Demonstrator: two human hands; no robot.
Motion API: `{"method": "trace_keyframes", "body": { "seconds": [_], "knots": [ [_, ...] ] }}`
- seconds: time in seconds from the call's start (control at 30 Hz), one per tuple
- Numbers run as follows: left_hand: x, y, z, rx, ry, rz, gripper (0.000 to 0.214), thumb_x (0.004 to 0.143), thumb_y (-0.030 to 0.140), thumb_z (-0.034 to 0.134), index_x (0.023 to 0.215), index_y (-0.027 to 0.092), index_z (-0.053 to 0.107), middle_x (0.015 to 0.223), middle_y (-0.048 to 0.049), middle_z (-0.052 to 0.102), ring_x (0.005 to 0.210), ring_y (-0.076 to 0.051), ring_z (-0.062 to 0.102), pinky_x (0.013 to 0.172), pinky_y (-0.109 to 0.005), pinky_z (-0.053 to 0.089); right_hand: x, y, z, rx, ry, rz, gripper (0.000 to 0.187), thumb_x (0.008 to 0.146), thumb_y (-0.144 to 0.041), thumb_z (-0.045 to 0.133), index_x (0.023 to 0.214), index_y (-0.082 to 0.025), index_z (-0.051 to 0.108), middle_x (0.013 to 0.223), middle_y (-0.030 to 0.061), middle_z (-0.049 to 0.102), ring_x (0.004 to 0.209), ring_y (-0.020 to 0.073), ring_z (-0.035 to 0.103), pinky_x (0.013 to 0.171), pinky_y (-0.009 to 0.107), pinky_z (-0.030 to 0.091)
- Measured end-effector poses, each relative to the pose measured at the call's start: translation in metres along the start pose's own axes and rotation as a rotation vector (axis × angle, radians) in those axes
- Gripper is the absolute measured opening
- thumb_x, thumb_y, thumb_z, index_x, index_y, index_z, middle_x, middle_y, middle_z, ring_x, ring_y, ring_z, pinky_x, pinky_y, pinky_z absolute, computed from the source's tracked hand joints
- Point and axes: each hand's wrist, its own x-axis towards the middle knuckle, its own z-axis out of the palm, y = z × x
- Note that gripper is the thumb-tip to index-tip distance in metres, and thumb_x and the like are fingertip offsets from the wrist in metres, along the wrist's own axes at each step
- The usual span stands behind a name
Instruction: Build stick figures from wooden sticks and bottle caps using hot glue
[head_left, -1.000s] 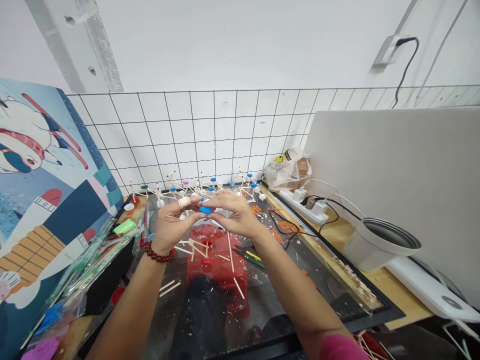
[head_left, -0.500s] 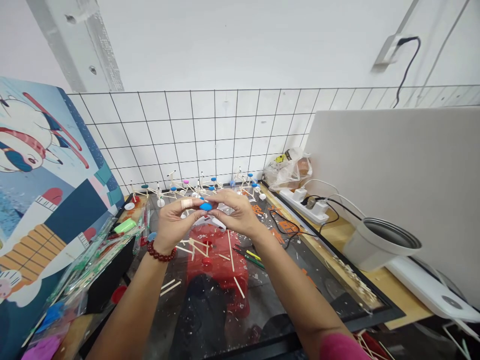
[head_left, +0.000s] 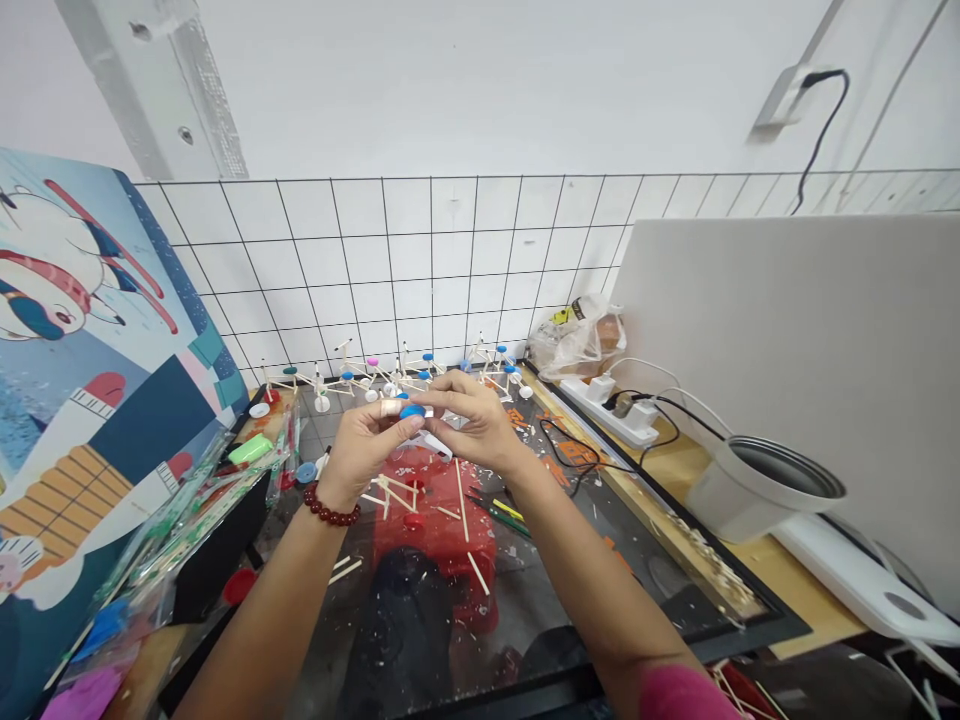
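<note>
Between my two hands is a small blue piece of soft clay (head_left: 412, 411), rounded and flattened. My left hand (head_left: 367, 440) pinches it between thumb and forefinger; a light bandage wraps one finger. From the other side, the fingertips of my right hand (head_left: 472, 420) are closed at the clay's right edge. Something white shows just below the fingers, partly hidden. Beneath and nearer to me, joined wooden sticks (head_left: 394, 492) and loose sticks (head_left: 461, 500) lie on the dark glass tabletop (head_left: 570, 600), with a red stool visible through it.
Several stick figures with blue, white and pink clay (head_left: 349, 378) stand along the back by the wire grid. Pliers (head_left: 506, 512) and a black cable (head_left: 570, 450) lie to the right, near a power strip (head_left: 611, 412) and a grey pot (head_left: 720, 490). Clay packets (head_left: 251, 450) lie left.
My left hand has shifted slightly right and its thumb now covers more of the blue clay. My right fingers have moved a little over its right edge.
</note>
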Motion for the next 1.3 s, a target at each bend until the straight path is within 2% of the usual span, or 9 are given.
{"method": "trace_keyframes", "body": {
  "seconds": [0.13, 0.47, 1.0, 1.13, 1.3],
  "knots": [
    [-0.0005, -0.0001, -0.0013, 0.008, -0.029, 0.004, 0.021, 0.067, 0.032, 0.084, 0.083, 0.019, 0.08, 0.081, -0.0042, 0.077, 0.073, -0.016, 0.068, 0.07, -0.028, 0.057, 0.0007, -0.0007, -0.0004, 0.008, 0.003, -0.008, 0.033, 0.087, -0.009, 0.061, 0.112, -0.03, 0.069, 0.087, 0.0007, 0.055, 0.081, 0.0146, 0.056, 0.073, 0.03, 0.049],
    [-0.0004, -0.0023, -0.0007, 0.04, -0.003, 0.018, 0.022, 0.068, 0.035, 0.083, 0.083, 0.018, 0.08, 0.082, -0.0047, 0.077, 0.077, -0.018, 0.069, 0.073, -0.029, 0.057, -0.0009, -0.0005, 0.0019, 0.017, -0.016, 0.014, 0.035, 0.087, -0.012, 0.063, 0.114, -0.034, 0.069, 0.093, 0.0014, 0.055, 0.086, 0.0158, 0.056, 0.075, 0.032, 0.05],
    [0.0004, 0.0002, -0.0002, 0.03, 0.003, 0.029, 0.023, 0.067, 0.035, 0.084, 0.082, 0.018, 0.08, 0.087, -0.0066, 0.078, 0.082, -0.02, 0.07, 0.074, -0.031, 0.058, -0.0013, -0.0014, 0.0024, 0.026, -0.021, 0.021, 0.033, 0.087, -0.014, 0.065, 0.115, -0.032, 0.068, 0.099, 0.0025, 0.057, 0.089, 0.0159, 0.058, 0.077, 0.033, 0.052],
    [0.0011, 0.0008, -0.0002, -0.037, 0.021, -0.018, 0.025, 0.063, 0.034, 0.087, 0.081, 0.017, 0.08, 0.086, -0.0065, 0.078, 0.08, -0.019, 0.07, 0.074, -0.029, 0.058, -0.001, -0.0003, 0.0027, 0.03, -0.004, 0.007, 0.03, 0.087, -0.016, 0.067, 0.114, -0.03, 0.069, 0.098, 0.0033, 0.058, 0.089, 0.0161, 0.058, 0.077, 0.034, 0.052],
    [0.003, 0.0044, -0.0045, -0.24, 0.079, -0.125, 0.038, 0.065, 0.043, 0.086, 0.091, 0.018, 0.079, 0.091, -0.0071, 0.078, 0.079, -0.016, 0.071, 0.073, -0.027, 0.059, -0.0009, 0.0019, 0.0001, 0.006, 0.011, 0.023, 0.026, 0.09, -0.021, 0.066, 0.115, -0.027, 0.069, 0.098, 0.0048, 0.061, 0.086, 0.0161, 0.059, 0.076, 0.034, 0.053]
  ]
}}
